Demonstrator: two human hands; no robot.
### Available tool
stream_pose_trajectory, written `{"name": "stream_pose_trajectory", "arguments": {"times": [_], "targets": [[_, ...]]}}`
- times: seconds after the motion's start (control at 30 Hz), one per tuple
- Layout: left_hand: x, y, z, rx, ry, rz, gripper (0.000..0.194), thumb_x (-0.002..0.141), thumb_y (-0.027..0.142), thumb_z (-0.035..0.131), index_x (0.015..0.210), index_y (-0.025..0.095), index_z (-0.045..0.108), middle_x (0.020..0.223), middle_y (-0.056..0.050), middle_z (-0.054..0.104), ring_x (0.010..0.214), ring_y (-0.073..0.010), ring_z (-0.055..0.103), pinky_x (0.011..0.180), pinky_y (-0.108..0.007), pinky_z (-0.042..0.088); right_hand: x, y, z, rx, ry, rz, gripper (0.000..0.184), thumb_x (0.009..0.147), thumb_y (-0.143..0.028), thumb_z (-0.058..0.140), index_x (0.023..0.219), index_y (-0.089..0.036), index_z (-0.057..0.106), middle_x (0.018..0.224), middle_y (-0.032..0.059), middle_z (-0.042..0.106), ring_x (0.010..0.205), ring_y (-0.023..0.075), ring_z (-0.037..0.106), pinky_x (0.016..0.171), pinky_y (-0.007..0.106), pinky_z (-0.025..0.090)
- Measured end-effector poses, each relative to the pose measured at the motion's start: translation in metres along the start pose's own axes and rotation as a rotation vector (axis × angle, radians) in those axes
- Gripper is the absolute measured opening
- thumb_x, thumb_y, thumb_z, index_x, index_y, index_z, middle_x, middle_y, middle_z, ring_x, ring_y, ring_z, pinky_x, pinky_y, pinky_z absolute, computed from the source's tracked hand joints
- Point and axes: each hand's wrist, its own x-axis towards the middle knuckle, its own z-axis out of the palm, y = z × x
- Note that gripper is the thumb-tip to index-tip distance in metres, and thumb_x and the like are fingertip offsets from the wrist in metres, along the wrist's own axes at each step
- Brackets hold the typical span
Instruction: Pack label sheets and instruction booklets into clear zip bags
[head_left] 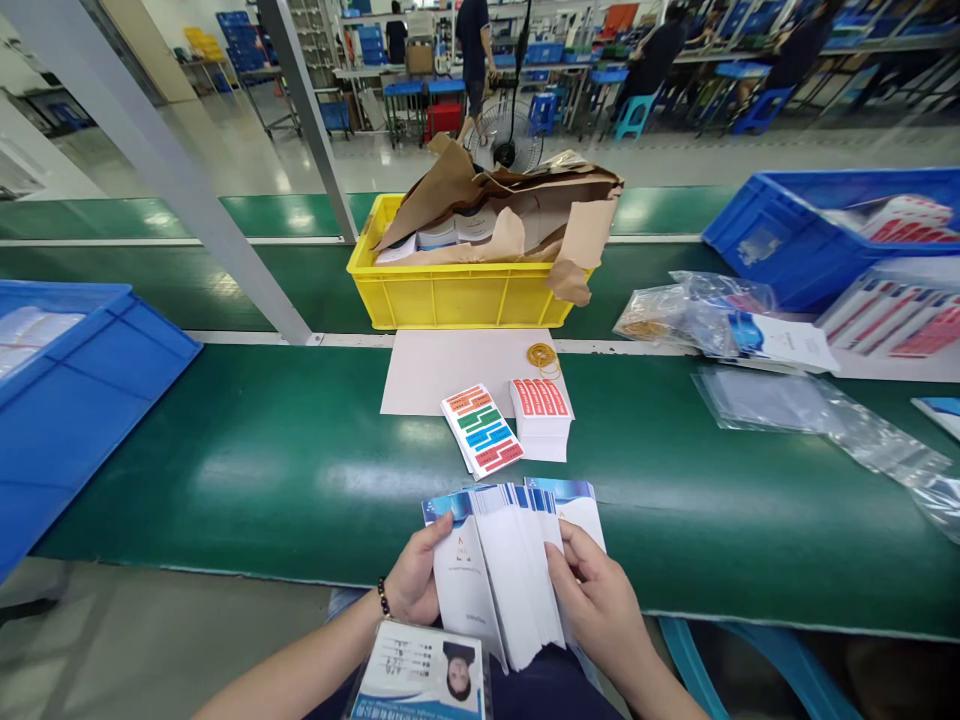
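A fanned stack of white leaflets [514, 570] with blue printed ends is spread between my two hands at the table's front edge. On its left side my left hand [421, 568] grips it, thumb over the front leaflet. My right hand [592, 585] pinches the right edge of the fan with thumb and fingers. Behind the fan, another blue-topped leaflet [589, 508] shows on the green table [285, 470]. Farther back lie a pile of colour-printed cards [481, 430] and a neat stack of red-and-white cards [541, 420].
Yellow rubber bands [543, 358] lie on a white sheet [435, 372]. A yellow bin [465, 298] holding brown paper stands behind it. Blue bins [90, 370] flank the table, with plastic bags [765, 400] at right. A metal post [180, 190] rises at left. People work in the background.
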Motion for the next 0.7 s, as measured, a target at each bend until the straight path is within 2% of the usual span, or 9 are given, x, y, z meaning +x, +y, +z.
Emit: {"name": "stream_pose_trajectory", "arguments": {"times": [0.13,0.27,0.33,0.4,0.43,0.5,0.57,0.6,0.7], "targets": [[-0.001,0.001,-0.001,-0.026,0.009,0.002,0.052,0.082,0.044,0.034,0.111,0.005,0.051,0.103,-0.015,0.061,0.105,-0.0266,0.051,0.097,-0.039,0.025,-0.003,0.007,-0.017,-0.015,0.13,0.03,0.033,0.081,-0.036,0.045,0.107,-0.018,0.053,0.072,0.0023,0.063,0.064,0.017,0.056,0.061,0.024,0.043],[-0.004,0.003,-0.003,-0.047,0.064,-0.003,0.052,0.08,0.044,0.037,0.108,0.003,0.054,0.097,-0.015,0.063,0.101,-0.0266,0.053,0.096,-0.04,0.026,0.008,0.036,-0.043,0.115,0.183,0.16,0.046,0.077,-0.042,0.049,0.116,-0.017,0.045,0.094,0.0084,0.062,0.082,0.0218,0.058,0.069,0.029,0.047],[-0.004,0.003,-0.002,-0.043,0.097,0.007,0.049,0.08,0.042,0.039,0.106,0.004,0.055,0.095,-0.015,0.064,0.099,-0.0264,0.055,0.096,-0.04,0.027,0.013,0.049,-0.05,-0.016,0.257,0.177,0.057,0.073,-0.044,0.054,0.121,-0.018,0.041,0.112,0.0114,0.054,0.093,0.0249,0.054,0.074,0.034,0.046],[-0.004,0.002,0.001,-0.037,0.123,0.017,0.047,0.081,0.041,0.039,0.105,0.004,0.056,0.093,-0.015,0.065,0.096,-0.026,0.056,0.096,-0.04,0.027,0.014,0.054,-0.05,-0.134,0.306,0.139,0.056,0.072,-0.045,0.055,0.12,-0.02,0.042,0.122,0.0114,0.045,0.102,0.0263,0.049,0.082,0.037,0.042],[-0.004,0.001,0.002,-0.034,0.133,0.017,0.046,0.081,0.041,0.04,0.104,0.004,0.056,0.092,-0.015,0.065,0.095,-0.0261,0.057,0.095,-0.041,0.027,0.013,0.053,-0.046,-0.127,0.269,0.115,0.051,0.074,-0.045,0.052,0.117,-0.02,0.045,0.122,0.0107,0.045,0.103,0.0256,0.048,0.085,0.037,0.04],[-0.002,0.0,0.005,-0.029,0.154,0.015,0.045,0.08,0.041,0.041,0.102,0.004,0.056,0.092,-0.016,0.065,0.094,-0.0267,0.057,0.095,-0.042,0.027,0.009,0.043,-0.035,0.024,0.065,0.077,0.04,0.081,-0.045,0.042,0.11,-0.019,0.051,0.112,0.0098,0.054,0.098,0.0222,0.052,0.085,0.034,0.04],[-0.001,-0.001,0.007,-0.03,0.166,0.024,0.044,0.08,0.039,0.042,0.103,0.005,0.056,0.092,-0.016,0.065,0.095,-0.0272,0.057,0.095,-0.043,0.027,0.006,0.028,-0.021,0.174,-0.162,0.064,0.037,0.085,-0.043,0.034,0.099,-0.017,0.057,0.094,0.0077,0.06,0.083,0.0191,0.056,0.078,0.031,0.043],[0.0,-0.001,0.008,-0.032,0.167,0.035,0.042,0.08,0.038,0.043,0.104,0.005,0.055,0.093,-0.015,0.064,0.097,-0.0272,0.056,0.096,-0.043,0.026,0.005,0.021,-0.015,0.206,-0.227,0.059,0.038,0.086,-0.042,0.032,0.09,-0.016,0.058,0.085,0.006,0.061,0.075,0.0178,0.055,0.072,0.029,0.044],[0.001,-0.002,0.008,-0.029,0.168,0.071,0.041,0.081,0.035,0.043,0.108,0.005,0.053,0.095,-0.015,0.064,0.101,-0.0268,0.054,0.097,-0.041,0.026,0.004,0.007,-0.002,0.169,-0.246,0.043,0.037,0.086,-0.04,0.033,0.067,-0.016,0.053,0.067,0.0011,0.054,0.064,0.0149,0.049,0.061,0.025,0.04]]}}
